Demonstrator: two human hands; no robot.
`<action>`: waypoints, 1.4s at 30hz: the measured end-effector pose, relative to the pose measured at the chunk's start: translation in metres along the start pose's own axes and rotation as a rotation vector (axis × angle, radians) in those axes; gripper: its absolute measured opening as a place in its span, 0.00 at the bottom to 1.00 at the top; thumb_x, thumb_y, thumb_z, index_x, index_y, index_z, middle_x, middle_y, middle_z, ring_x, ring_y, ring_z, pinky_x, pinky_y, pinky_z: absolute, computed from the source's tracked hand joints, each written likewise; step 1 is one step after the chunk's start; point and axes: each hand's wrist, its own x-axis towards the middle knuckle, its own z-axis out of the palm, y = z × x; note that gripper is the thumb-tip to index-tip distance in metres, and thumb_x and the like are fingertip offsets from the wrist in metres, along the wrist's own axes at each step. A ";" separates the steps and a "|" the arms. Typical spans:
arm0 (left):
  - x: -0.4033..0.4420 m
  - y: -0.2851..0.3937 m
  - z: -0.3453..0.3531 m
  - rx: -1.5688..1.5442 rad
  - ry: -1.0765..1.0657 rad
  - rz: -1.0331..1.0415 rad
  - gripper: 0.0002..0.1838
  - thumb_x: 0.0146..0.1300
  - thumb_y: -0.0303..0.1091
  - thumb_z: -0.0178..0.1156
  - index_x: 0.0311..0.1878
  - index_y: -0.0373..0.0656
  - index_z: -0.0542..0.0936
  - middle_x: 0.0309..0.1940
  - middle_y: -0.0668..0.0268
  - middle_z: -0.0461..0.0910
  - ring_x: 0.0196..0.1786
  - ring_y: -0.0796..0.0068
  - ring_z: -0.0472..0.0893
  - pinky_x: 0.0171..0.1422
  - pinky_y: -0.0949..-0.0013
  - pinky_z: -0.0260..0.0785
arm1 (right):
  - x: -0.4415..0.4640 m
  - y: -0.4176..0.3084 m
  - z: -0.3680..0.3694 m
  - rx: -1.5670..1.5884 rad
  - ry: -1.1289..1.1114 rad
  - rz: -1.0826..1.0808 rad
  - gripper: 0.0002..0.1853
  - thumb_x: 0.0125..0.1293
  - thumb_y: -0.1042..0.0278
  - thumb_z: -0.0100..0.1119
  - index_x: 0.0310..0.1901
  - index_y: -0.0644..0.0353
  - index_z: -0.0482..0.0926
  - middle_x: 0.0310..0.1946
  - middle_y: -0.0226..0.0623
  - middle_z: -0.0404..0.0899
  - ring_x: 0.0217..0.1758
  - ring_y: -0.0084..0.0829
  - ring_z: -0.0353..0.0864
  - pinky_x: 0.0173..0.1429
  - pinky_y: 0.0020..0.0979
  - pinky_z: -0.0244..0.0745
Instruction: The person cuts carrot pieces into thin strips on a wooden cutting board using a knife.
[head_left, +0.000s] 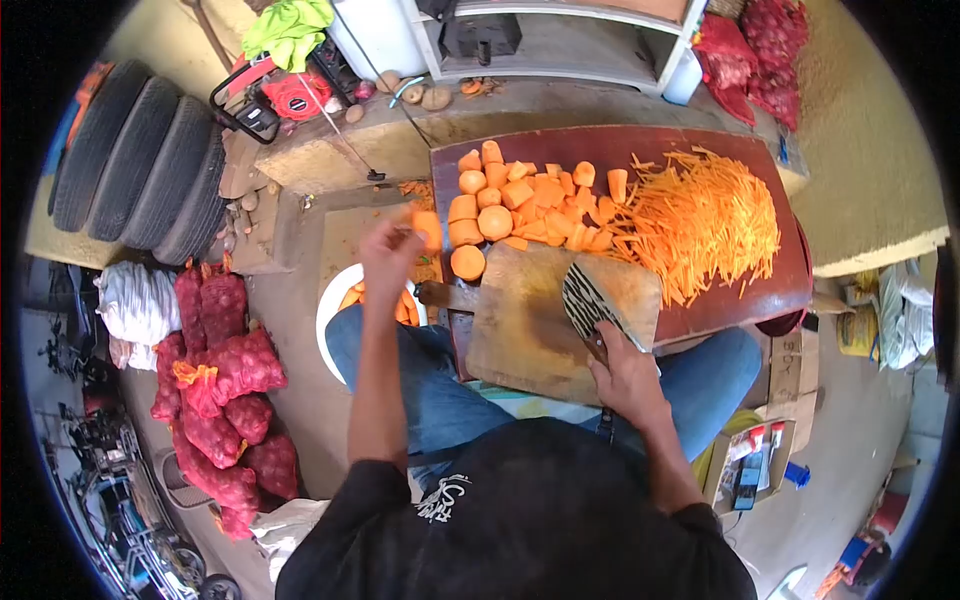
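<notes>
My left hand, slightly blurred, is closed on a thick carrot piece beyond the left edge of the red table. My right hand grips the handle of a knife with a black-and-white striped blade. That blade rests over the right part of a worn wooden cutting board, whose handle points left. Behind the board stand several peeled carrot chunks, with thin carrot slices beside them. A big heap of carrot sticks covers the table's right side.
Between my left arm and the table is a white bucket holding carrot pieces. Red mesh sacks lie on the floor at left, below stacked tyres. A cardboard box with a phone stands at right. Shelving lines the back.
</notes>
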 end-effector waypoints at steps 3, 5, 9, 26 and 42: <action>-0.092 0.032 0.086 -0.238 -0.153 -0.129 0.18 0.72 0.19 0.71 0.63 0.38 0.88 0.46 0.68 0.91 0.41 0.81 0.88 0.45 0.72 0.84 | -0.006 -0.002 -0.006 -0.040 0.016 -0.004 0.29 0.71 0.71 0.71 0.72 0.64 0.75 0.56 0.60 0.88 0.58 0.63 0.89 0.59 0.54 0.85; -0.134 0.030 0.129 -0.186 -0.208 -0.164 0.18 0.69 0.22 0.75 0.61 0.36 0.88 0.43 0.64 0.90 0.39 0.71 0.89 0.44 0.66 0.83 | -0.010 -0.007 -0.016 0.018 0.058 -0.026 0.28 0.74 0.70 0.66 0.73 0.62 0.73 0.54 0.61 0.87 0.55 0.65 0.88 0.54 0.60 0.84; -0.155 0.049 0.143 0.414 -0.358 0.336 0.22 0.64 0.27 0.79 0.61 0.36 0.88 0.42 0.55 0.85 0.42 0.53 0.88 0.47 0.57 0.82 | -0.019 -0.024 -0.041 0.168 0.008 0.027 0.26 0.80 0.69 0.61 0.76 0.65 0.72 0.58 0.66 0.86 0.60 0.69 0.86 0.61 0.59 0.83; -0.150 0.040 0.139 0.468 -0.497 0.499 0.14 0.62 0.22 0.74 0.52 0.36 0.88 0.48 0.47 0.79 0.49 0.40 0.84 0.52 0.47 0.79 | -0.017 -0.028 -0.043 0.316 -0.185 0.059 0.26 0.82 0.69 0.62 0.77 0.66 0.75 0.62 0.65 0.85 0.67 0.65 0.85 0.68 0.51 0.82; -0.153 0.050 0.141 0.551 -0.449 0.611 0.17 0.57 0.24 0.74 0.51 0.40 0.88 0.49 0.55 0.78 0.49 0.47 0.77 0.54 0.49 0.73 | -0.020 -0.041 -0.045 0.100 -0.208 -0.014 0.26 0.82 0.65 0.62 0.76 0.64 0.71 0.51 0.61 0.87 0.47 0.66 0.90 0.51 0.58 0.87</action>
